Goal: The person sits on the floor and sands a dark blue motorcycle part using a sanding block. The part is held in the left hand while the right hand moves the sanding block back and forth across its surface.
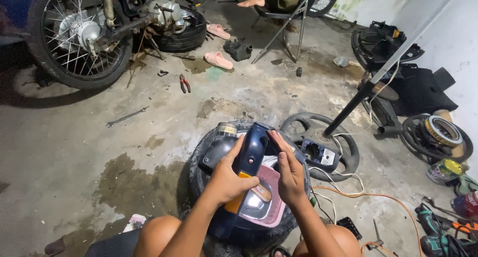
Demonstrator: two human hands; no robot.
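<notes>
From the head camera, looking down between the person's bare knees: both hands are on a dark blue plastic motorcycle headlight cowl [251, 152] with an orange turn-signal lens and a clear headlamp. It rests tilted on top of a black rubber tyre [199, 172] lying flat on the stained concrete floor [74, 152]. The left hand [230, 177] is curled round the cowl's left flank, thumb up along the edge, fingers closed on the plastic. The right hand [291, 170] lies flatter, fingers nearly straight, pressed against the cowl's right edge rather than wrapped round it.

That looks to me like the weak point: with only one hand truly gripping, the cowl could pivot on the tyre's rounded top and slide off toward the pink plastic piece [276, 199] beneath it, scuffing the lens. White wires [343, 180] trail off to the right toward a black cast wheel [318, 145]; a tug could snag them. The oily patches on the floor would make a dropped part skid.
</notes>
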